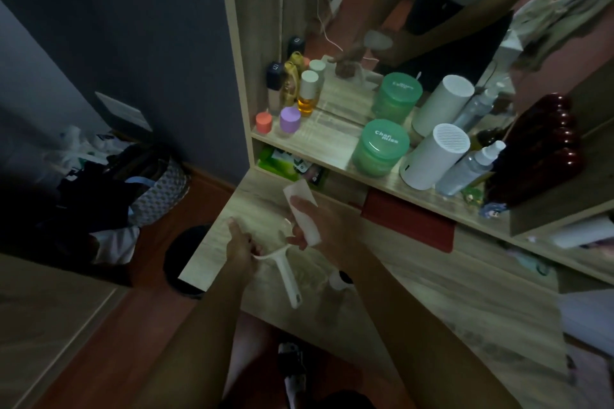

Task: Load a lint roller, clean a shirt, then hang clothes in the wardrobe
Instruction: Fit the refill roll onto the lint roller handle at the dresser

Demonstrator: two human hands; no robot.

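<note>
Over a pale wooden desk (415, 302), my left hand (241, 251) grips the thin bent arm of a white lint roller handle (288, 279), whose grip end points toward me. My right hand (310, 222) is closed around a white roll of sticky paper (304, 206), tilted, with its lower end near the tip of the handle's arm. Whether the roll sits on the arm I cannot tell. No shirt is visible on the desk.
A shelf (329, 146) below a mirror holds bottles, a green jar (380, 149), a white cylinder (432, 156) and a spray bottle (471, 169). A small white object (337, 279) lies on the desk. A dark bin (186, 256) and bags (143, 183) stand on the floor, left.
</note>
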